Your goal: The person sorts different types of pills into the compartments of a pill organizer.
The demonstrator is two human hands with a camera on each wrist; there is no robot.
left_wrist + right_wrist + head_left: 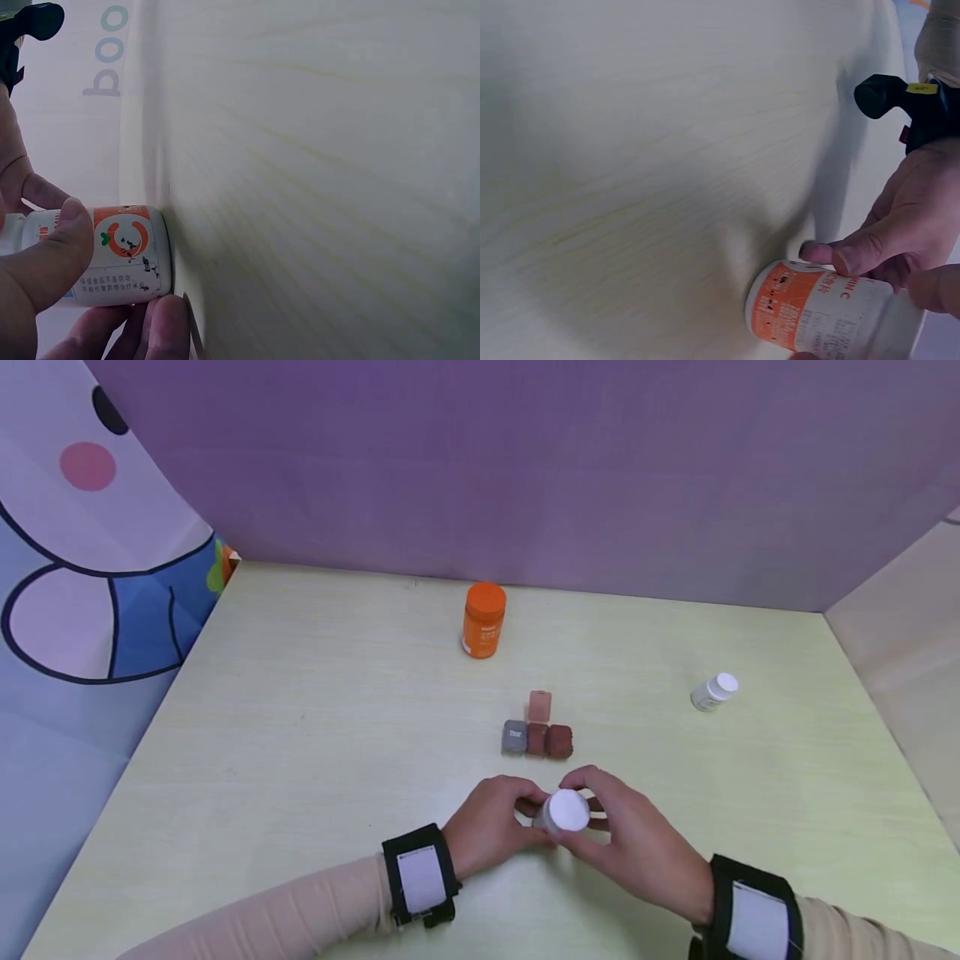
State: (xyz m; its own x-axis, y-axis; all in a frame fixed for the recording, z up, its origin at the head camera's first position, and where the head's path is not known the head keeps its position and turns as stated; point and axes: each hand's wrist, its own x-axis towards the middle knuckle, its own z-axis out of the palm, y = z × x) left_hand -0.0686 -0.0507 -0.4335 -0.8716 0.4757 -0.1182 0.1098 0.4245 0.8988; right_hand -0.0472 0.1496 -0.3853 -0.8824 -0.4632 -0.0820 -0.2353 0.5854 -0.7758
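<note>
A white pill bottle with an orange label (127,259) stands at the near middle of the table, between both hands. My left hand (491,827) grips its body, thumb on one side and fingers on the other, low by its base. Around the white cap (567,811) curl the thumb and fingers of my right hand (641,839). Printed text and the orange patch face the right wrist view as well, on the bottle's side (810,311). Part of the bottle is hidden behind the fingers.
Just beyond the hands sit small blocks: a pink one (539,706), a grey one (514,737) and two dark red ones (559,742). An orange bottle (483,622) stands farther back. Off to the right is a smaller white bottle (714,692). A purple panel (525,477) borders the table's back.
</note>
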